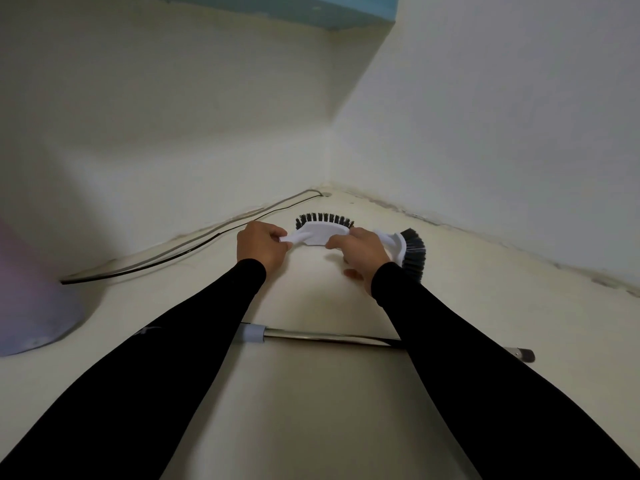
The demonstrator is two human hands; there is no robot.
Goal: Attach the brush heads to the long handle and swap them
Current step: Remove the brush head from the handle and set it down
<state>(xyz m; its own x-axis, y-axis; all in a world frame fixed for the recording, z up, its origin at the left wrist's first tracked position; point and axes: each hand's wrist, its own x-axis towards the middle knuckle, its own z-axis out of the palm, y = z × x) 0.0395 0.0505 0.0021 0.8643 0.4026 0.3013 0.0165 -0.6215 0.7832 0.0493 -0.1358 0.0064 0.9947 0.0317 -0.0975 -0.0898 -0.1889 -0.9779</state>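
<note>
Both hands grasp the flat brush head (322, 230) above the floor — the left hand (261, 244) pinches its white stem, the right hand (362, 256) curls over its other end. The round brush head (410, 252) sits just right of it; the long handle (329, 337) lies nearer, under both sleeves.

Cream surface (311, 393) meets two pale walls in far corner. Left wall (156, 116) cream; right wall (519, 116) whiter, grubby along base. Black cable (194, 245) along left wall. Lilac object (31, 289) near left. Teal ledge (277, 8) at top. Light dim.
</note>
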